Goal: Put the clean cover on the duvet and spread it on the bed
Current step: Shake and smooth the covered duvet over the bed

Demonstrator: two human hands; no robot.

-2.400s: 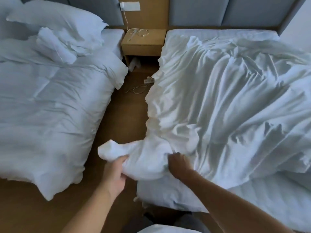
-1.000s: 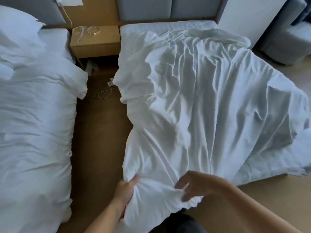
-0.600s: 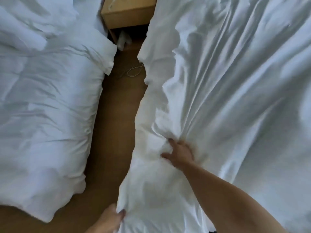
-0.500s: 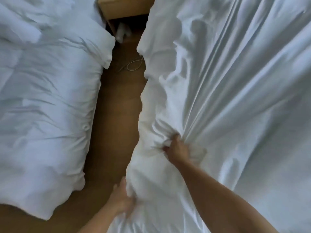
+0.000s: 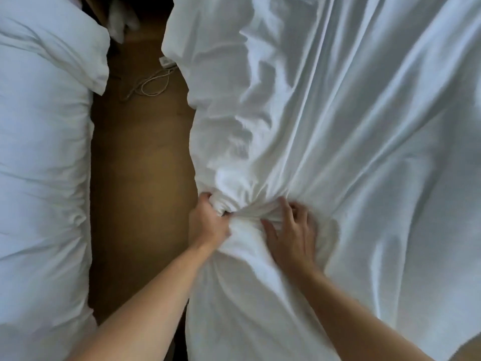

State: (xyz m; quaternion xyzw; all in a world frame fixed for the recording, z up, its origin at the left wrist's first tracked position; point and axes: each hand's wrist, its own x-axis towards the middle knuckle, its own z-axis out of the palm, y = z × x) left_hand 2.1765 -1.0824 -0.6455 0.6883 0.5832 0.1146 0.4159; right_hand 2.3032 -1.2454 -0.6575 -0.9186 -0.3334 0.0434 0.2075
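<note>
A white duvet in its white cover (image 5: 338, 126) lies crumpled over the right-hand bed and hangs over its left edge. My left hand (image 5: 208, 222) grips a bunched fold of the cover at that left edge. Just to its right, my right hand (image 5: 291, 230) lies on the cover with curled fingers pinching the gathered cloth. Folds fan out from the spot between both hands toward the far right.
A second bed with a white duvet (image 5: 41, 165) fills the left side. A brown floor strip (image 5: 140, 178) runs between the beds. A white cable and plug (image 5: 153, 82) lie on the floor at the far end.
My left hand rose from the cover's lower edge and now grips cloth beside my right hand. The view has closed in on the duvet's left edge.
</note>
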